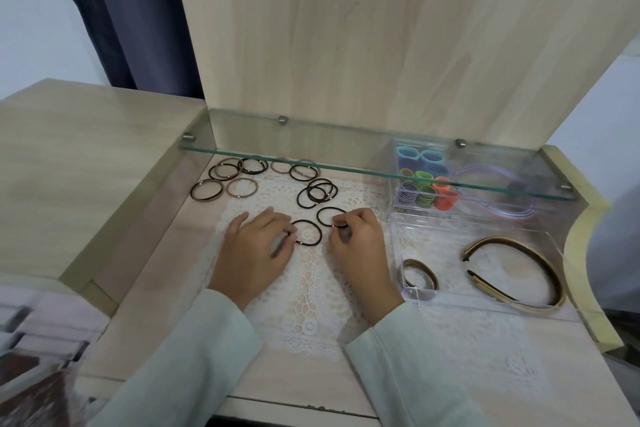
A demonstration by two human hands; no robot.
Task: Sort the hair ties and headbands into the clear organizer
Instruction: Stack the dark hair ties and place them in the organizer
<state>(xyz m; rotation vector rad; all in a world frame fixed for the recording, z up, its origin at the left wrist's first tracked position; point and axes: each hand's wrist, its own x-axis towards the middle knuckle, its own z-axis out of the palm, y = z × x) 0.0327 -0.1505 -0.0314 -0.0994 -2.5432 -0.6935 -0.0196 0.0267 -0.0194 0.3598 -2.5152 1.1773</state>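
Left hand (pixel 256 246) and right hand (pixel 358 241) rest side by side on the doily (pixel 311 288), fingers curled. Head view: the left thumb and forefinger pinch the left rim of the near tie (pixel 320 236), and the right fingertips pinch the near rim of the far tie (pixel 330 208); both dark rings lie flat on the lace, just beside each other, not yet lifted. Behind them lies a cluster of dark ties (pixel 317 192), overlapping, and brown ties (pixel 221 172) lie at the back left, partly under the glass shelf (pixel 311 164). The organizer (pixel 446 236) stands to the right, well apart from the held rings. Its rear cells hold coloured ties (pixel 426 196) and lilac headbands (pixel 512 214); its front section holds a brown headband (pixel 550 270) and a small band (pixel 433 277). The step in hand appears to be gathering dark ties for transfer. To do it well, each ring should probably be lifted clear of the lace before moving, since the openwork may snag the bead; the rings are best stacked by colour in one hand and then carried low beneath the shelf edge. Which cell suits dark ties cannot be told from this view.
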